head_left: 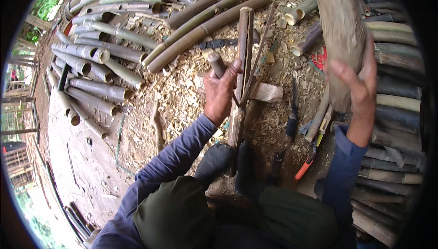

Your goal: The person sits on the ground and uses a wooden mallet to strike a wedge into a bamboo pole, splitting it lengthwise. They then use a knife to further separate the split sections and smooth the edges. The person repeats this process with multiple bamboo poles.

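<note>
My left hand (221,87) is closed around the round wooden handle (216,64) of a tool, held against a bamboo pole (236,125). A thin dark part below this hand reaches the pole; whether it is a blade is hard to tell. The pole runs between my two dark-covered feet, and its far end is split into strips (246,34). In my right hand (358,80) is a thick wooden log (340,30), raised on the right and smeared by motion. The thumb lies across its near side, with the fingers mostly hidden behind it.
Wood chips (182,98) cover the ground. On the right of the pole lie a knife (292,123), a dark-handled tool (276,162) and an orange-handled tool (305,169). Cut bamboo lengths (105,89) are spread at the left, and a bamboo stack (394,98) lines the right side.
</note>
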The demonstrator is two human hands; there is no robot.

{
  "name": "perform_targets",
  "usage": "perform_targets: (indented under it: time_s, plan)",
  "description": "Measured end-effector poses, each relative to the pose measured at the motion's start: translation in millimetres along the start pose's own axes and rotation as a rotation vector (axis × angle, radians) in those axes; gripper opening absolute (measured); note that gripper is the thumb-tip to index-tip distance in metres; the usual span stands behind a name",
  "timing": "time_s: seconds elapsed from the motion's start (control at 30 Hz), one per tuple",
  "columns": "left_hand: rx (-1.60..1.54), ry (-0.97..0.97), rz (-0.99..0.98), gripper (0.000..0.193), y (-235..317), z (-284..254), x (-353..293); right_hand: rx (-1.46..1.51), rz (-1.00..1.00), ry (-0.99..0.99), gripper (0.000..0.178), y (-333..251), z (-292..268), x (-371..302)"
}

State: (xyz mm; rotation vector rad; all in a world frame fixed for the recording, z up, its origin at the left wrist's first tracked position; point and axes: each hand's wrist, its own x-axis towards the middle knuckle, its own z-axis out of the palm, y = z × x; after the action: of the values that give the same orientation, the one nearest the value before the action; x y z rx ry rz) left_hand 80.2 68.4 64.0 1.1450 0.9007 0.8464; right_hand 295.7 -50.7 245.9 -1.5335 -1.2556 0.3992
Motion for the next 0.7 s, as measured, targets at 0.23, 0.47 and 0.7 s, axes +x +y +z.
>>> perform_targets:
  time_s: [0.23, 0.47, 0.7]
  plan:
    - [-0.128, -0.04, 0.014, 0.029, 6, 15, -10, -0.68, -0.358, -0.625, 0.086, 28, 75, 36]
    - [-0.091, -0.15, 0.044, 0.032, -10, 16, -4, -0.228, -0.263, -0.429, 0.09, -10, 52, 49]
    - [-0.173, -0.144, 0.046, 0.017, -18, 15, -8, -0.566, -0.208, -0.736, 0.088, -5, 55, 38]
